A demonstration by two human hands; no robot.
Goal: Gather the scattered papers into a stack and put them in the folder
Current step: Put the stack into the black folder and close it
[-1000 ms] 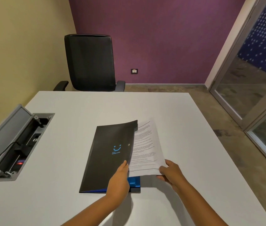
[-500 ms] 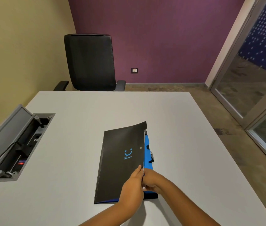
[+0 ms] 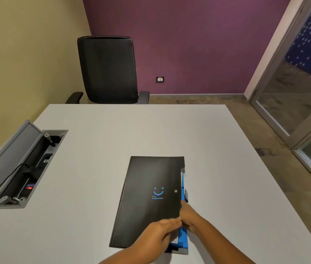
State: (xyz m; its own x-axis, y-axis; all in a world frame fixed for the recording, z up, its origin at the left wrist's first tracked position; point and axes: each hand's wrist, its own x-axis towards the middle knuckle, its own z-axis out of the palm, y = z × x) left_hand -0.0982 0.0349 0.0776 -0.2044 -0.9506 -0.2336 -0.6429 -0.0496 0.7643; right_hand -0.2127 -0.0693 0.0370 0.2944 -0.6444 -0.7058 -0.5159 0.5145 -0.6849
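Observation:
A black folder (image 3: pixel 147 197) with a blue smiley logo lies nearly closed on the white table (image 3: pixel 93 141), close to the near edge. Its blue inner flap (image 3: pixel 183 187) shows along the right side. My left hand (image 3: pixel 160 235) lies over the cover's lower right corner, fingers pinching its edge. My right hand (image 3: pixel 190 216) meets it from the right, fingers curled at the same cover edge. The papers are hidden inside the folder; only a thin white sliver (image 3: pixel 174 241) shows under my left hand.
An open cable box (image 3: pixel 27 168) with a raised grey lid, plugs and a cord is sunk into the table at the left. A black office chair (image 3: pixel 109 69) stands behind the far edge. Glass doors (image 3: pixel 293 96) are on the right.
The printed sheets that stuck out to the right a second ago have gone inside the folder. The cover has come down almost flat, and both hands have come together at its right edge.

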